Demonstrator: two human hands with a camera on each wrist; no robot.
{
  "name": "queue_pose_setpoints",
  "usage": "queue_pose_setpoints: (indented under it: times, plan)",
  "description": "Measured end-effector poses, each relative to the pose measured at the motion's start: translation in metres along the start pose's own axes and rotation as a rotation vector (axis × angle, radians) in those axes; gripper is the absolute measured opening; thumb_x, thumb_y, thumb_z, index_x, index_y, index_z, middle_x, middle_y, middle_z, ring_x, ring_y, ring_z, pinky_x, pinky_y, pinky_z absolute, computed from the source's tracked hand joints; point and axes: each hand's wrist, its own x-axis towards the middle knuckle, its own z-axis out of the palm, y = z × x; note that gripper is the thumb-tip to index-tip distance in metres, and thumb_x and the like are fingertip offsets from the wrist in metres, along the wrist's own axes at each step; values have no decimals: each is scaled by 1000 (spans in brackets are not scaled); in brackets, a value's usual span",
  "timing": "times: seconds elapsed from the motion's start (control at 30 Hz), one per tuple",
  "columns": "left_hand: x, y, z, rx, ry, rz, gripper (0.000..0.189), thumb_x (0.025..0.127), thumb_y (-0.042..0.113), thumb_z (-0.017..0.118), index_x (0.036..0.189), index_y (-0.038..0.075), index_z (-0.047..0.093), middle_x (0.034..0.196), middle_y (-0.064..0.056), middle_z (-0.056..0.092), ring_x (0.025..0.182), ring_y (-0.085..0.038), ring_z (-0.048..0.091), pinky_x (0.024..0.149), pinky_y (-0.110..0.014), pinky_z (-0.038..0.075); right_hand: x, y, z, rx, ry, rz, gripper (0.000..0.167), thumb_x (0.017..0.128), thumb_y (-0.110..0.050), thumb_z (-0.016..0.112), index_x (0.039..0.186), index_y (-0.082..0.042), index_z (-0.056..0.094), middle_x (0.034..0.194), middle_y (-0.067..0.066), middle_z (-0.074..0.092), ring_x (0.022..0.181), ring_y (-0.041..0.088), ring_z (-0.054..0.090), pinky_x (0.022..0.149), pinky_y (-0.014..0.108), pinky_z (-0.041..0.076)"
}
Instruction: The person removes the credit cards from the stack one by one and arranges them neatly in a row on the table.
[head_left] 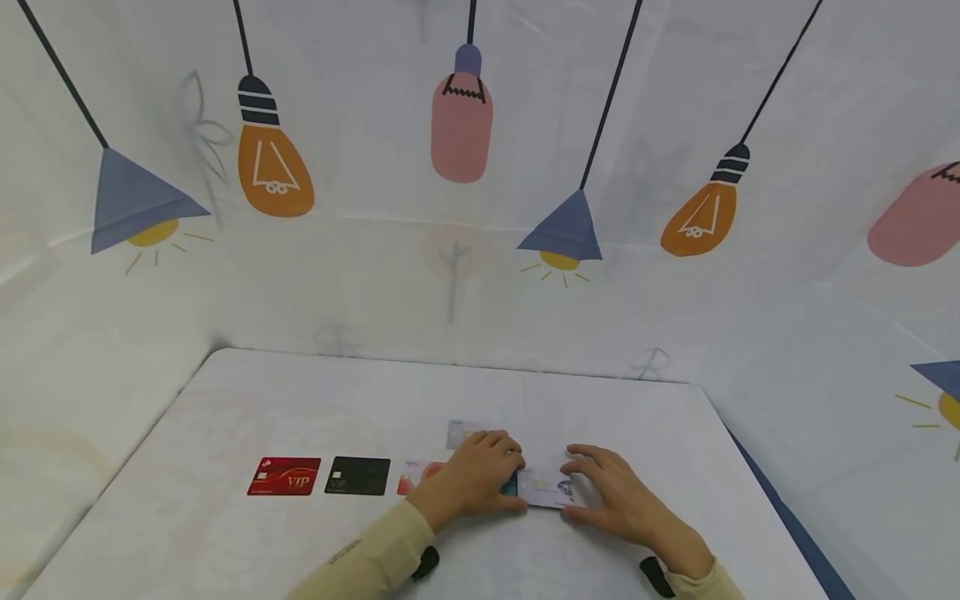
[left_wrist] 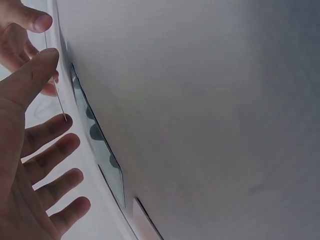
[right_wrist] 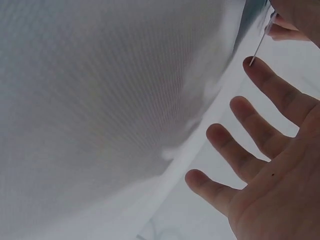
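A pale card with small print (head_left: 545, 487) spans the gap between the two hands, just above the white table. My left hand (head_left: 474, 477) pinches its left side between thumb and index finger; the card (left_wrist: 56, 95) appears edge-on in the left wrist view, the other fingers spread. On the opposite side, my right hand (head_left: 621, 498) pinches the card by thumb and index finger, the index fingertip (right_wrist: 255, 65) against its edge. Partly covered by the left hand, a teal card (head_left: 511, 484) lies beneath. A pink-and-white card (head_left: 417, 473) shows beside the left wrist.
A red VIP card (head_left: 284, 476) and a black VIP card (head_left: 357, 476) lie in a row at the left. Behind the left hand is a light grey card (head_left: 460, 431), partly hidden. The white table (head_left: 337, 400) ends at a wall cloth (head_left: 375, 283) printed with lamps.
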Motion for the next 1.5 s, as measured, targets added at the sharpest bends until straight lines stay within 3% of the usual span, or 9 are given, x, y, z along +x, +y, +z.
queue_pose_setpoints:
  times: [0.37,0.83,1.5]
  plan:
    - [5,6,5,2,-30,3,60,89,68,62,125,20,68,132,4,60,131,-20,52,114,-42,38,-4,6,-2,4,-54,25,51,82,-56,79,119,-23,67,137,9,59,125,34,54,99,59,45]
    - [5,7,5,23,-60,-30,60,90,66,64,129,21,66,136,4,59,133,-20,51,115,-41,38,-5,11,1,7,-20,11,54,79,-52,82,120,-20,69,135,12,60,124,37,54,98,61,44]
    - [3,4,7,17,-27,-34,57,94,62,60,133,20,63,136,2,59,132,-22,51,113,-42,39,-6,10,0,-19,27,-22,52,81,-45,84,121,-17,68,134,14,60,123,37,56,98,60,46]
